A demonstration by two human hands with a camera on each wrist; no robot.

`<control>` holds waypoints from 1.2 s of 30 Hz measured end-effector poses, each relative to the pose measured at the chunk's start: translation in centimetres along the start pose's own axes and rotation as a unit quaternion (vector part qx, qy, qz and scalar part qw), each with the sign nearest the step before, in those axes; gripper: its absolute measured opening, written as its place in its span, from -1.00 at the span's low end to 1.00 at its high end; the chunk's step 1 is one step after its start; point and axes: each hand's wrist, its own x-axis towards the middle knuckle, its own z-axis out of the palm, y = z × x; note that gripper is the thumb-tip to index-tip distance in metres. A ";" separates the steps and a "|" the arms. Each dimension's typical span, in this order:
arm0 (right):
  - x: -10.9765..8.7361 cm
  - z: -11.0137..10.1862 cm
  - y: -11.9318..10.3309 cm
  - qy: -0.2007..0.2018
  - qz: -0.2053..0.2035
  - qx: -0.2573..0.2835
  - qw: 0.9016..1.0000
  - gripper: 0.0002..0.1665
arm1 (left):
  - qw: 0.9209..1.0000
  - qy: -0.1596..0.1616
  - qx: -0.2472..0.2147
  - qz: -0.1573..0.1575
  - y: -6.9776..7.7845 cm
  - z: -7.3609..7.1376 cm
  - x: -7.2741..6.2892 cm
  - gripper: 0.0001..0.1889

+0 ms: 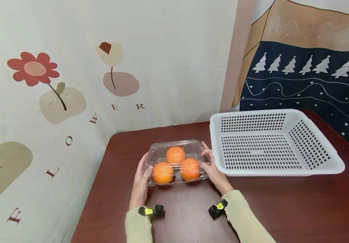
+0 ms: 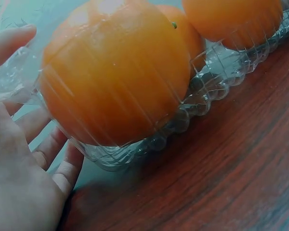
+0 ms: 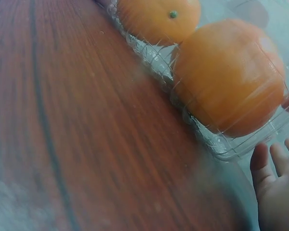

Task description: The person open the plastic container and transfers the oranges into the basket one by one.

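Note:
A clear plastic clamshell box [image 1: 178,182] with three oranges inside is between the two hands, over the dark red table. One orange [image 1: 175,155] is at the back and two are in front, including the left orange [image 2: 115,72] and the right orange [image 3: 229,77]. The left hand [image 1: 141,180] grips the box's left end, thumb over its edge and fingers along the side. At the opposite end, the right hand [image 1: 213,170] holds the box with its thumb near the front corner and fingers farther back. Whether the base touches the table is hard to tell.
A white perforated plastic basket [image 1: 323,172] stands on the right of the table [image 1: 189,216], close to the right hand. Behind is a pale curtain [image 1: 174,67] printed with flowers; a dark cloth [image 1: 301,87] with white trees hangs at the right.

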 end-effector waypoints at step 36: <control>0.1 0.2 0.2 -0.012 -0.026 0.039 0.999 -0.61 | 0.997 0.009 0.080 0.008 2.2 0.1 -0.6 -0.53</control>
